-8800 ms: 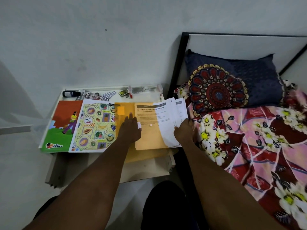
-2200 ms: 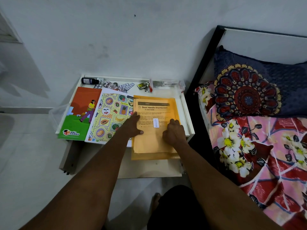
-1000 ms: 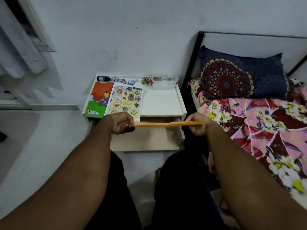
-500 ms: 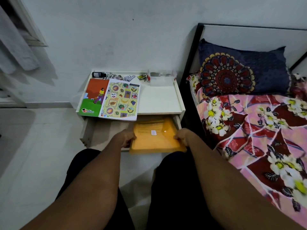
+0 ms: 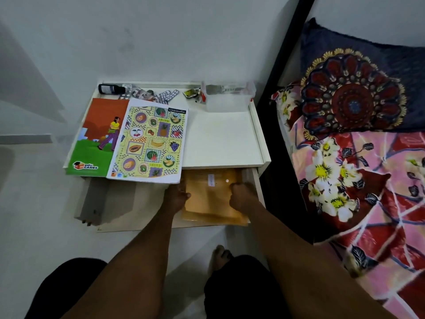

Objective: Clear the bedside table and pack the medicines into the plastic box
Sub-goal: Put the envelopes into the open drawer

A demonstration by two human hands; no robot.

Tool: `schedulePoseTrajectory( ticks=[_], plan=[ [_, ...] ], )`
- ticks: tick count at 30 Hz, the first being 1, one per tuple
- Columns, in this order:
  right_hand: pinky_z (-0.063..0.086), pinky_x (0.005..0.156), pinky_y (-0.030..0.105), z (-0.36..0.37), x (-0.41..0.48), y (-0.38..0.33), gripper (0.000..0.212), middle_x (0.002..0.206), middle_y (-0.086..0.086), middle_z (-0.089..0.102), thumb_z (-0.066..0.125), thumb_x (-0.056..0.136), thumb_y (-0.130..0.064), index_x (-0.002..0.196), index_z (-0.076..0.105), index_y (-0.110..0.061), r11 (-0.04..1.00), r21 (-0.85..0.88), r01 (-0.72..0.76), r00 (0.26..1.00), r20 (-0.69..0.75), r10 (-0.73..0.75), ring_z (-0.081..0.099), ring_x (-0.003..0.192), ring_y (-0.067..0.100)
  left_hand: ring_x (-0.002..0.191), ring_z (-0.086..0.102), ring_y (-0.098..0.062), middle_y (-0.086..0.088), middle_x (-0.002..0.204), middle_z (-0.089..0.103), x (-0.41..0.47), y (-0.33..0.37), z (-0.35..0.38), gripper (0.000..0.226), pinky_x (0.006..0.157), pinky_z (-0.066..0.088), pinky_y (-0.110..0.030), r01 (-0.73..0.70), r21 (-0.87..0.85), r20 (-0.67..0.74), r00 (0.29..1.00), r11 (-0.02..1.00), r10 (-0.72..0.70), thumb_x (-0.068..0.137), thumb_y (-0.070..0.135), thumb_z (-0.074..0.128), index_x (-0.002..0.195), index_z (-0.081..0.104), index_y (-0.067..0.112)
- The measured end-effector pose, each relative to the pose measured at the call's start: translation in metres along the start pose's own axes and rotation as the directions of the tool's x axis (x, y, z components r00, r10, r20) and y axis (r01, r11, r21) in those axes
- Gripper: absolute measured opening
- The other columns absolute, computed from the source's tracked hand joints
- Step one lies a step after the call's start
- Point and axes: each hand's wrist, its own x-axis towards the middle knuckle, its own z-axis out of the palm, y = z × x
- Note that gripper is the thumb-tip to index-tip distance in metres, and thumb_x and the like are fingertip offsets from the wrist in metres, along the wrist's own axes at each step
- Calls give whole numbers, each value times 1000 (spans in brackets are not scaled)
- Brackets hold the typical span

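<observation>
Open drawer point(image 5: 256, 180): orange envelope point(image 5: 207, 203) lengthwise front-to-back, both hands point(image 5: 176, 195) closed on its sides.

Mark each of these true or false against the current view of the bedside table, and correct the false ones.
1. The orange envelope lies in the open drawer. True.
2. Both books have left the tabletop. False: the fruit-pattern book and the green and orange book lie there.
3. The left hand and right hand are both on the envelope. True.
4. The plastic box sits at the front left corner. False: back right.
5. The dark bottle lies at the back left. True.
</observation>
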Motion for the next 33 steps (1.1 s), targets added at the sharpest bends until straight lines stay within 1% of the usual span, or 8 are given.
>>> schedulePoseTrajectory(
  ticks=[6,11,17,20,22,24,29,33],
  plan=[
    [34,118,49,28,24,6,50,156,10,35,54,99,-29,145,45,-14,945,-286,160,980,164,-117,39,143,31,146,38,-32,-13,157,43,30,-7,3,71,119,33,-41,-153,405,91,988,902,127,95,27,69,155,37,10],
    [18,123,59,38,29,11,82,169,1,-17,46,102,-46,162,-6,-27,987,-157,-8,966,255,48,-16,156,34,137,48,-33,-14,148,52,33,-14,4,70,111,43,-43,-154,663,96,988,732,120,93,44,67,149,44,9],
    [20,123,59,36,28,9,99,167,12,-23,53,93,-65,160,-14,-35,978,-203,-49,958,266,104,-16,155,36,142,40,-37,-22,155,36,27,-16,8,137,110,43,-45,-164,738,186,982,654,37,62,62,87,160,8,8],
    [18,121,65,34,25,9,138,164,8,-33,76,69,-72,157,-23,-33,975,-219,-23,944,317,94,-20,154,39,140,40,-39,-23,154,32,23,-16,8,162,108,46,-50,-202,778,250,968,595,2,44,64,94,160,-5,9],
    [23,118,67,34,23,9,156,162,5,-38,87,57,-67,155,-29,-29,964,-267,24,933,351,74,-18,153,41,149,26,-40,-21,166,11,19,-18,10,171,112,43,-51,-254,801,308,951,542,-9,42,60,96,159,-17,8],
    [26,119,63,36,23,10,151,162,6,-36,90,65,-51,156,-28,-24,946,-319,60,946,320,48,-11,154,42,154,14,-40,-18,169,-6,16,-20,15,172,114,41,-53,-282,813,332,943,509,-7,45,52,98,156,-26,8],
    [11,126,54,45,19,15,123,164,16,-29,79,85,-27,159,-19,-12,913,-387,126,971,235,-35,-7,153,47,152,19,-39,-21,169,-1,14,-19,17,162,108,48,-49,-296,839,308,950,456,49,55,46,96,156,-22,2],
    [10,126,58,52,16,19,124,163,12,-34,79,86,-20,158,-22,-15,944,-314,103,970,244,-24,-18,153,44,153,16,-38,-21,168,1,13,-21,21,151,109,48,-46,-279,854,288,956,438,47,62,46,92,157,-14,-2]
  ],
)
